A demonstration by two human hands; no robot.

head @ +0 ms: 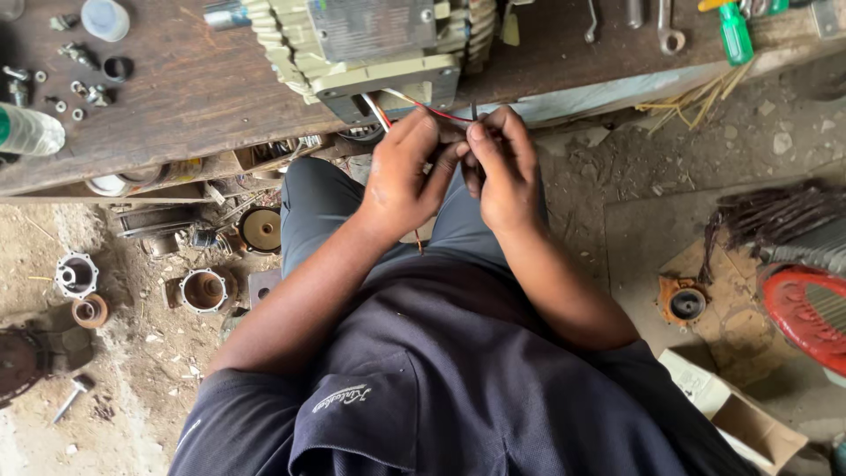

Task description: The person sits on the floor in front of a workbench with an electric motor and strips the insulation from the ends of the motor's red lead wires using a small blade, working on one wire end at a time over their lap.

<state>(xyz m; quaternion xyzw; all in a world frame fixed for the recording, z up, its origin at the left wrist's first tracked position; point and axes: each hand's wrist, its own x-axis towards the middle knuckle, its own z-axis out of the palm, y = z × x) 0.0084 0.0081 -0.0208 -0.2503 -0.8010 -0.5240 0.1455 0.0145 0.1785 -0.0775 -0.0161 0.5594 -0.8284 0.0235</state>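
A cream-coloured electric motor [370,44] with a grey plate lies on the wooden workbench [203,97]. Thin red and white wires [414,104] run from its underside down to my hands. My left hand [401,172] and my right hand [502,167] are close together just below the bench edge, fingertips pinching the wire ends between them. A loose wire end hangs below my left hand. My dark trousers and dark shirt fill the lower middle.
Bolts, a white cap [104,18] and a plastic bottle [31,130] lie on the bench's left; spanners and a green screwdriver [733,31] on its right. Round metal motor parts [204,289] litter the dirt floor left. A red fan guard [806,313] and cardboard box [740,414] sit right.
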